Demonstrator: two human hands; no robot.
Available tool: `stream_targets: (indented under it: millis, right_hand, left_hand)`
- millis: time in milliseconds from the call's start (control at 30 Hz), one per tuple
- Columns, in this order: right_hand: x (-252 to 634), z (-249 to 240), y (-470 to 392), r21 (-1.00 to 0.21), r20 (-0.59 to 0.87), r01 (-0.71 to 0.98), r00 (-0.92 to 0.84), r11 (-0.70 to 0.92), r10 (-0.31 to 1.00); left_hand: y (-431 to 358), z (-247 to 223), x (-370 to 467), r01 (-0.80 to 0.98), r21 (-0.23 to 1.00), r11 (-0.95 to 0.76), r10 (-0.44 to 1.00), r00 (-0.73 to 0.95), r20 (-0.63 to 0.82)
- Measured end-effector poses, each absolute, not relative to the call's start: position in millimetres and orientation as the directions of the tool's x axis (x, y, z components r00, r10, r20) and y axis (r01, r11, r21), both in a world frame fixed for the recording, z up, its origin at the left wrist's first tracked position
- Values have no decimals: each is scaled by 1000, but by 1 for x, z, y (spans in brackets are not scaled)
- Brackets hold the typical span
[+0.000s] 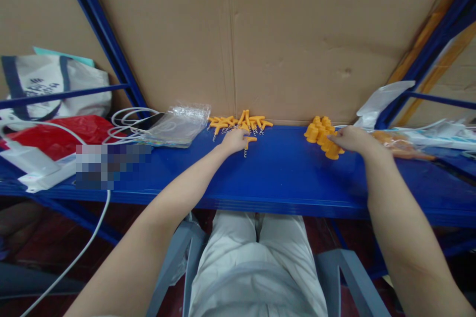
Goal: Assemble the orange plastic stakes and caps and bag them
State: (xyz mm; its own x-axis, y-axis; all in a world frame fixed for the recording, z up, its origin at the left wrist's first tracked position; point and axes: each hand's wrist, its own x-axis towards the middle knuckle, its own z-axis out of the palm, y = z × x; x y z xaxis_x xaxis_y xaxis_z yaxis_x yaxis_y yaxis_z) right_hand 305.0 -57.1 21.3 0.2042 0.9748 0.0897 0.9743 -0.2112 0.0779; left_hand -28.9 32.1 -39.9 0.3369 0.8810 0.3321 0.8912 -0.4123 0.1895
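Observation:
Several orange-handled corkscrews (220,122) lie in a pile at the back of the blue table (275,178). At the pile's front edge, my left hand (235,141) is closed on one orange corkscrew (250,139), whose metal spiral points down. Farther right stands a cluster of orange plastic cups (313,132), set close together. My right hand (347,138) reaches in from the cluster's right side, its fingers closed on an orange cup (332,151) at the front.
A clear plastic bag (178,126) lies left of the corkscrews. Farther left are white cables, a power strip (48,171), a red bag (70,133) and a cloth bag (82,84). Bagged orange parts (401,144) lie at right. Blue posts and cardboard stand behind.

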Motion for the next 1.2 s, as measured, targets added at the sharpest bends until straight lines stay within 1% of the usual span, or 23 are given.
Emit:
stream_targets:
  millis: [67, 167, 267, 367, 533, 600, 667, 733, 833, 900, 1000, 1067, 1133, 1200]
  right_hand:
    - [309, 16, -51, 63, 106, 984, 158, -165, 982]
    - [313, 8, -42, -6, 149, 998, 62, -62, 987]
    - [310, 4, -41, -109, 175, 994, 9, 10, 985]
    - [301, 3, -46, -219, 179, 974, -20, 60, 984]
    - [286, -5, -48, -402, 183, 904, -80, 148, 980]
    - [282, -10, -45, -463, 177, 874, -74, 149, 981]
    - [278, -14, -43, -480, 141, 870, -50, 113, 989]
    - [273, -17, -42, -459, 71, 886, -41, 69, 997]
    - [267, -19, -41, -427, -7, 901, -91, 79, 996]
    - [262, -22, -38, -443, 6, 885, -156, 142, 988]
    - [255, -28, -28, -484, 85, 841, -229, 241, 970]
    - [250, -30, -20, -498, 113, 821, -259, 280, 959]
    - [246, -29, -12, -498, 80, 821, -276, 278, 958]
    - [243, -25, -6, -488, 12, 840, -266, 238, 964]
  left_hand:
    - [34, -39, -32, 893, 162, -419, 870, 344, 353]
    - [37, -40, -36, 884, 122, -450, 857, 390, 336]
    - [40, -43, -39, 851, 107, -514, 841, 475, 260]
    - [43, -46, -41, 804, 123, -582, 807, 552, 207]
    - [42, -44, -41, 748, 114, -654, 751, 624, 218]
    - [40, -42, -40, 727, 118, -677, 732, 646, 218]
    - [36, -40, -38, 721, 133, -680, 730, 650, 209]
    - [31, -38, -35, 729, 155, -667, 745, 641, 187]
    - [20, -32, -31, 758, 171, -630, 777, 617, 130]
    - [13, -27, -28, 763, 163, -625, 780, 618, 96]
    - [7, -21, -25, 786, 131, -604, 795, 605, 32]
    - [6, -20, -25, 806, 102, -583, 811, 585, 18]
    - [8, -21, -26, 811, 84, -579, 815, 578, 40]
    - [11, -23, -27, 807, 91, -584, 812, 580, 62]
